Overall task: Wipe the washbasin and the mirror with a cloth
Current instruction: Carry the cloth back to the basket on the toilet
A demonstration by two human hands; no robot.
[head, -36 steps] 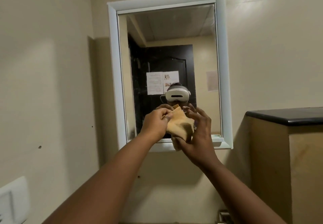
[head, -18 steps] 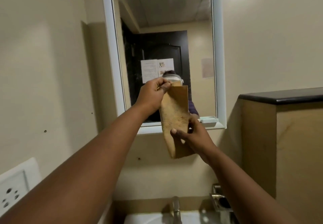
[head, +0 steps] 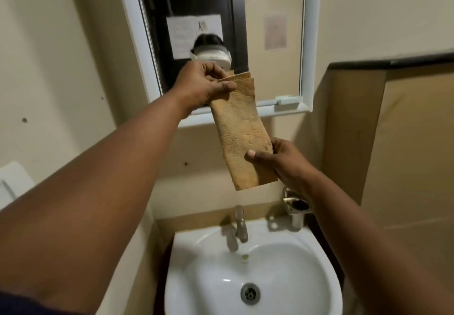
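Left hand (head: 204, 83) pinches the top edge of a folded tan cloth (head: 242, 130). Right hand (head: 277, 160) grips its lower part. Mirror (head: 272, 0) stands behind the left hand; washbasin (head: 290, 278) and tap (head: 240, 226) lie below both.

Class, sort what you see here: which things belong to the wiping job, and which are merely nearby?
Belongs to the job:
cloth, held by left hand and right hand
mirror
washbasin

Merely nearby:
tap
metal holder
wall socket
dark-topped ledge
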